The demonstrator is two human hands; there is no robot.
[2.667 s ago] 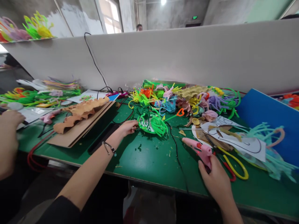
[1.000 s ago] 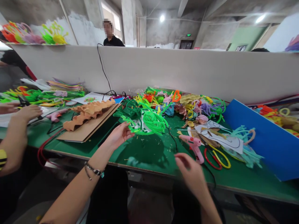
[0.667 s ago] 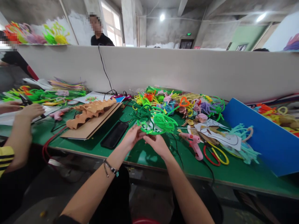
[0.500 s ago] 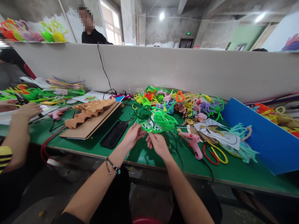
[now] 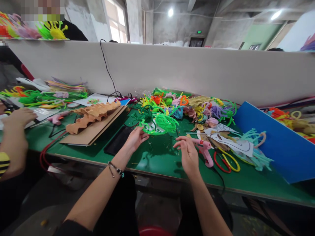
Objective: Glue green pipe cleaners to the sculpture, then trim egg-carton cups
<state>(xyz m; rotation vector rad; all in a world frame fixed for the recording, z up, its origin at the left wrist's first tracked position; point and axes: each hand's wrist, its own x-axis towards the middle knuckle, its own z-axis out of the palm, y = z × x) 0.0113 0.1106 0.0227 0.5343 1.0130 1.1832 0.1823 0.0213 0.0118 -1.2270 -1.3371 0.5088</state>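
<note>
Green craftwork (image 5: 166, 124) in pinched left grip (image 5: 135, 137)

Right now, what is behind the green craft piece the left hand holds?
Behind the green craft piece sits a multicoloured craft heap, with the pale partition beyond. What the piece and left hand cover cannot be seen.

The right hand (image 5: 189, 155) hides the tip of the glue gun (image 5: 207, 151); the left hand (image 5: 133, 140) covers part of the phone (image 5: 116, 141). Left of the hands, the frame crops a sleeve (image 5: 4, 163); right of them, the blue board (image 5: 273, 141).
</note>
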